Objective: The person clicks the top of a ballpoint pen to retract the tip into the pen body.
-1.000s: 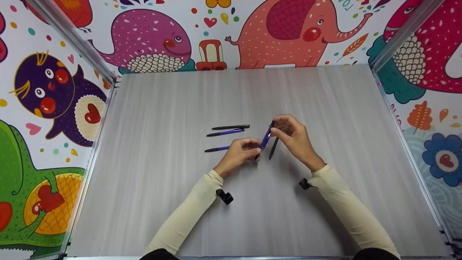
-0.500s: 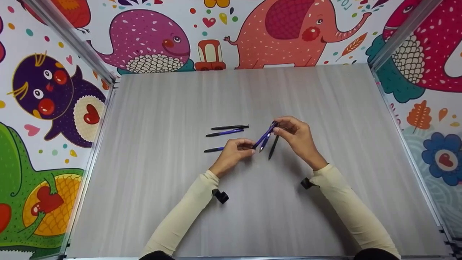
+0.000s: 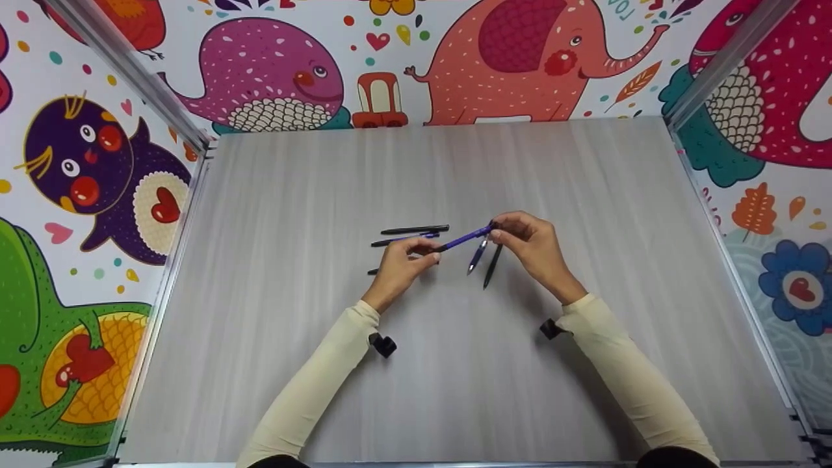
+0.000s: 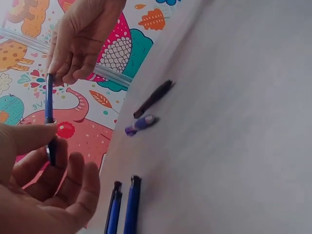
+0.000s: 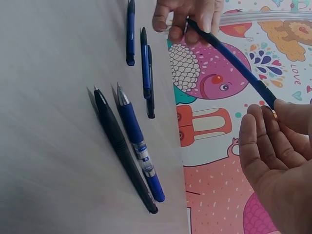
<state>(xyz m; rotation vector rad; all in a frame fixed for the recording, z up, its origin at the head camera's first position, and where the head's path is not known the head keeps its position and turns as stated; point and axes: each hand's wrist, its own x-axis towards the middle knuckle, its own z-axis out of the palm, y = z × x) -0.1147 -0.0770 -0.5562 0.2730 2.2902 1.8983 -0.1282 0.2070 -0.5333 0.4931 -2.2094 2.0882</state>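
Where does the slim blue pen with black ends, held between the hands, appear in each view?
Head: pen slightly right of centre, between left hand and right hand.
Left wrist: pen near-vertical, at left.
Right wrist: pen slanting, upper right.
Shared landmark: printed coral elephant, partial in wrist views.

Cartoon walls (image 3: 416, 55) and metal posts (image 3: 133, 73) show a booth (image 3: 416, 175).

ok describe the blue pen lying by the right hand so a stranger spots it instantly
Above the grey table, find the person's right hand, which pinches a raised pen. Two pens lie side by side near it. Choose the blue pen: unlike the black pen, it has a silver cone tip and a pale band.
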